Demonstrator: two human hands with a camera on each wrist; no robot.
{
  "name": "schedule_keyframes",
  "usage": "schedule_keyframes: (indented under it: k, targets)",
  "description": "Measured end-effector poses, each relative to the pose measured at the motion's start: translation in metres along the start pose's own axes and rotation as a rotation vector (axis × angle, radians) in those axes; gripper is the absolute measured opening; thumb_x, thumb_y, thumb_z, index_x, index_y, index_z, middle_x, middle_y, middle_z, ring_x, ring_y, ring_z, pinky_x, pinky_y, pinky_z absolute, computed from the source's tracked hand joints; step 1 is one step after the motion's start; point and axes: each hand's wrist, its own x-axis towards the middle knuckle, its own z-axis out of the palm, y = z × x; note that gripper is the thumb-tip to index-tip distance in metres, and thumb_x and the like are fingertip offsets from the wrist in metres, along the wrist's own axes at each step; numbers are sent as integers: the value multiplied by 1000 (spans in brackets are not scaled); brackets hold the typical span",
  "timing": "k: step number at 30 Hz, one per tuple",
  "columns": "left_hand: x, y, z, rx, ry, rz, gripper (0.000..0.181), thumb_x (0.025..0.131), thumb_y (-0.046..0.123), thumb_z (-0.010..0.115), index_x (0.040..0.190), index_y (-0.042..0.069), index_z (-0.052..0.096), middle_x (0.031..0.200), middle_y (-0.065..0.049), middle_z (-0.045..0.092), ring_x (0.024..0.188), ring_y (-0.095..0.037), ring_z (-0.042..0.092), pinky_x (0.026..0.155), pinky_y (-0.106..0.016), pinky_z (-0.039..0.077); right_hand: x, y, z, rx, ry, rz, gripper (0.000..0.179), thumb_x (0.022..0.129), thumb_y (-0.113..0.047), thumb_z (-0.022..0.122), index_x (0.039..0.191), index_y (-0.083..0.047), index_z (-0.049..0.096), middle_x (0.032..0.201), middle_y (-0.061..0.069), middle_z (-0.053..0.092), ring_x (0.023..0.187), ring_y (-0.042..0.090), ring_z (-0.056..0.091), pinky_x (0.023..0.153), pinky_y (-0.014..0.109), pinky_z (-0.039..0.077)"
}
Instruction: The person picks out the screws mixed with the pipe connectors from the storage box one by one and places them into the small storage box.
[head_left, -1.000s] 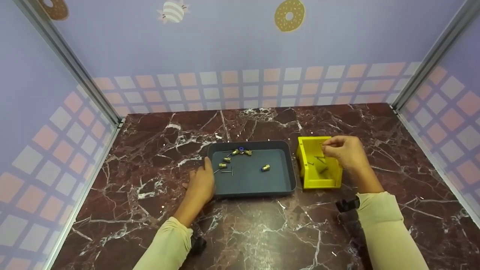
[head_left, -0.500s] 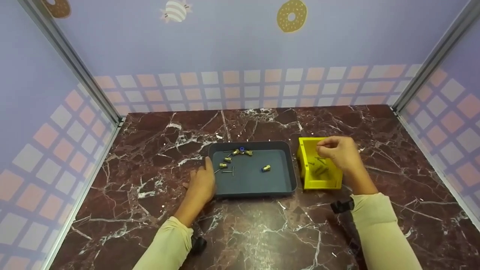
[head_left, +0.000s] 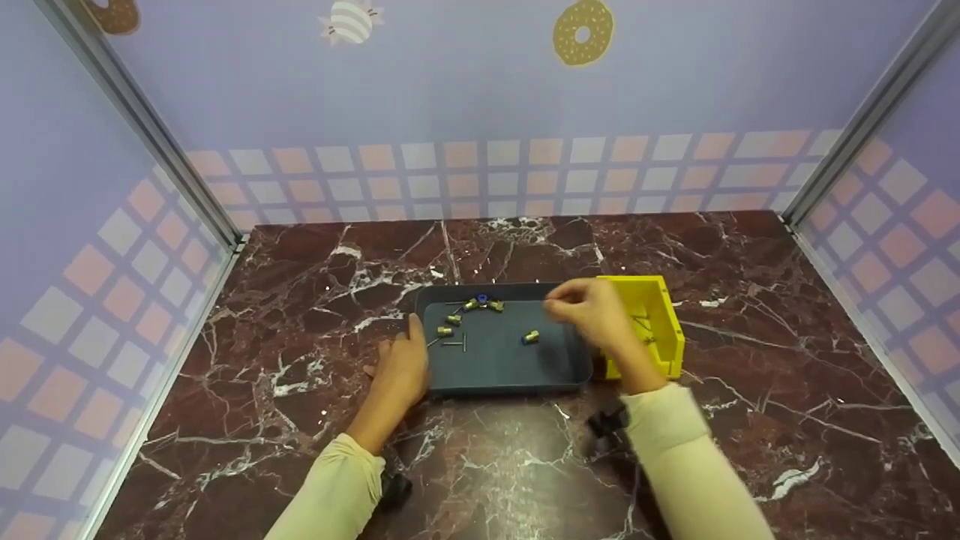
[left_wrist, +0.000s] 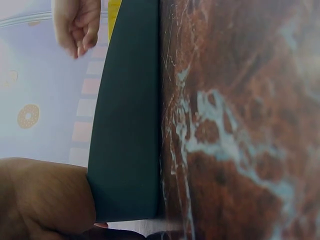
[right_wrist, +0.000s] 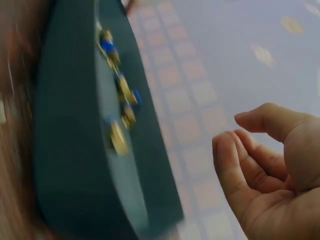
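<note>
And here's the right hand (head_left: 596, 311), just right of centre in the head view, hovering above the right end of the dark grey tray (head_left: 510, 367)! Over to the right wrist view: fingers loosely curled, thumb clear of the index fingertip, a plain gap between them, and nothing showing in its hold.

Left of centre, the left hand (head_left: 403, 366) rests against the tray's left end, index finger laid out straight along the rim, the other fingers spread a little on the outer side; it touches the tray, though how the thumb sits cannot be told.

Inside the tray, 1 lone brass fitting with a blue end (head_left: 530, 337) lies right of the middle, near the right hand. Across at the tray's upper left, more brass fittings (head_left: 454, 319) bunch together around a blue-topped piece (head_left: 483, 298), with thin metal pins (head_left: 454, 343) lying just below them.

Right beside the tray, the yellow bin (head_left: 673, 337) stands partly behind the right wrist, small metal pieces (head_left: 643, 324) on its floor. Under it all, red-brown marbled tabletop (head_left: 510, 457); pale sleeves (head_left: 337, 480) come in from the bottom edge.
</note>
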Motion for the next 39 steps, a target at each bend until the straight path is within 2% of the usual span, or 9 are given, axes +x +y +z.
schedule_keyframes:
  k: [6,11,16,19,23,29,35,39]
  targets:
    - [1,-1,1,-1,-5,-4,84,81,8,62,150,8,14,130,-23,49,125,-49,36,84,-82,23,10,-19,60,-177,-33,-27,7,72,-27,76,75,-21,74,69,-10,69,59,6,62,58,24,52]
    - [1,-2,1,-3,-14,-13,82,83,6,60,150,8,13,131,-23,48,125,-49,35,85,-82,22,19,-24,89,-274,-33,-63,4,71,-24,75,70,-21,74,64,-10,69,57,6,62,60,25,52]
    - [2,-1,1,-13,-48,-27,80,86,7,57,151,9,11,136,-23,45,129,-50,31,88,-81,20,22,-20,109,-318,-92,-57,11,74,-30,77,72,-20,75,65,-9,69,60,7,62,60,27,53]
    - [2,1,1,-15,-62,-33,77,88,7,55,151,10,10,138,-24,43,131,-51,28,89,-81,19,22,-18,117,-336,-113,-46,13,73,-32,79,72,-20,75,68,-8,69,63,10,63,63,28,54]
    - [2,1,0,-9,-40,-23,76,88,7,55,151,10,12,136,-23,45,129,-50,30,87,-81,21,23,-16,124,-355,-82,-38,15,69,-31,82,71,-18,75,69,-7,70,69,13,64,67,29,54]
    - [-1,0,-2,0,-14,-16,80,84,6,58,151,9,13,133,-23,48,127,-49,33,86,-82,22,23,-16,131,-334,-66,-43,19,62,-25,87,71,-14,75,69,-6,70,66,12,64,64,27,54]
    - [-1,0,-2,-4,-14,-20,81,83,3,58,151,9,13,133,-23,48,127,-49,33,86,-82,21,20,-16,133,-368,-82,-68,12,63,-8,80,73,-14,76,70,-5,72,71,14,66,67,27,55]
    - [-1,1,-2,-5,-10,-21,80,84,2,57,151,10,14,132,-23,48,126,-49,34,86,-82,21,19,-17,131,-407,-70,-68,13,61,-7,77,69,-16,76,73,-6,71,77,20,65,70,31,55]
